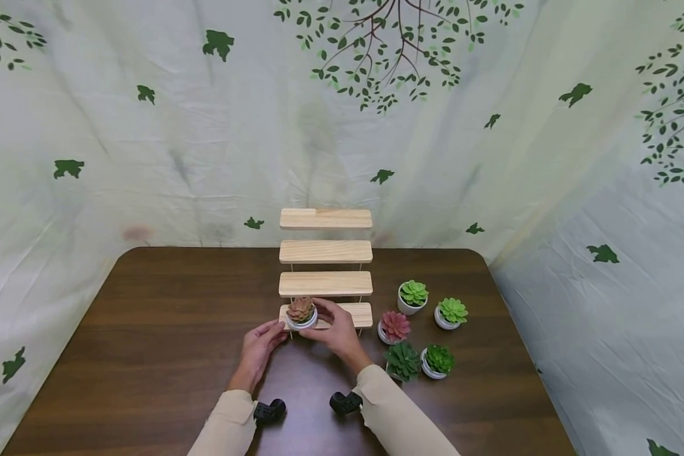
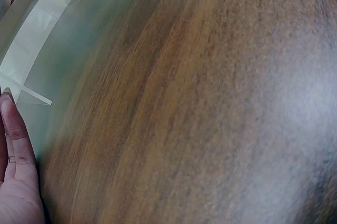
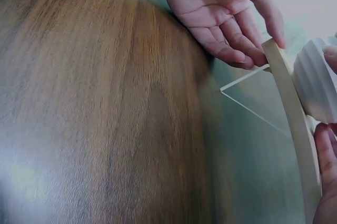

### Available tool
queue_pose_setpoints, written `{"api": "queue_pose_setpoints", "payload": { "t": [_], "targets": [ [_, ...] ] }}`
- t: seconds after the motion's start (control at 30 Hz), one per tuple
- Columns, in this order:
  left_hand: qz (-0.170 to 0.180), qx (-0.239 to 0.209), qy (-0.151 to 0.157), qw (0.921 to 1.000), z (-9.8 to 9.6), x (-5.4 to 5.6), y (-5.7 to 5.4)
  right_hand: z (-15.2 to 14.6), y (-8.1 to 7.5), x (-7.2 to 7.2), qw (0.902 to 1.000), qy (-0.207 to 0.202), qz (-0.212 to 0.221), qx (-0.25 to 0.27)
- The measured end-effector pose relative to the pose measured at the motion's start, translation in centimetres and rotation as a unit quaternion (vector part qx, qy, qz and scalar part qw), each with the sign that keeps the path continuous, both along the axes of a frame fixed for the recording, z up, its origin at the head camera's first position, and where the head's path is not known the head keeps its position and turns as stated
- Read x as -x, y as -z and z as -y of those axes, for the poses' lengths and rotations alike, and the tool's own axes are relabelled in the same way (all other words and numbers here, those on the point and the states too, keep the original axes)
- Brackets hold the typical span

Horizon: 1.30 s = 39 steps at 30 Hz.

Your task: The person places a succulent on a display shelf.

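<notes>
A tiered stand of pale wooden shelves (image 1: 325, 284) on clear supports stands at the table's back edge. On the left part of its lowest shelf sits a reddish-brown succulent (image 1: 301, 310) in a ribbed white pot (image 3: 316, 79). My right hand (image 1: 337, 329) grips this pot between thumb and fingers from the right. At the shelf's left end, my left hand (image 1: 260, 347) pinches the board, thumb on top and fingers beneath, as the right wrist view shows. The left wrist view catches only part of the left hand (image 2: 20, 166) beside a clear support.
Right of the stand, several potted succulents are grouped on the brown table (image 1: 194, 329): a light green one (image 1: 413, 292), another light green one (image 1: 453, 310), a pink-red one (image 1: 395, 326), a dark green one (image 1: 403, 361) and a mid-green one (image 1: 439, 359). A leaf-print curtain (image 1: 234, 126) hangs behind.
</notes>
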State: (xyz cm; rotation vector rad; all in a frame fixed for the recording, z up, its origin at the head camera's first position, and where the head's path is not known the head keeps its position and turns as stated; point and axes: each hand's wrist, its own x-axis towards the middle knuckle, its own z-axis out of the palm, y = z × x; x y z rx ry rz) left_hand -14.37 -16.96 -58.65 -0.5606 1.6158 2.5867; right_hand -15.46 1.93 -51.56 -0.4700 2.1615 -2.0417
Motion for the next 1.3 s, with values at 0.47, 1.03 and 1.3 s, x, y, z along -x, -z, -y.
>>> {"api": "queue_pose_setpoints", "payload": {
  "t": [0.47,1.03,1.3],
  "targets": [
    [-0.006,-0.008,-0.001,1.0000,0.8,-0.1,-0.2,-3.8,-2.6,-1.2,0.9999,0.013,0.000,-0.006],
    [0.002,-0.007,0.004,1.0000,0.7,0.1,-0.4,-12.9,-2.9,-0.6,0.9969,0.074,0.004,-0.028],
    [-0.003,-0.005,0.005,1.0000,0.1,0.1,0.1,-18.2,-0.9,-1.1,0.9927,0.105,-0.022,-0.055]
  ]
}}
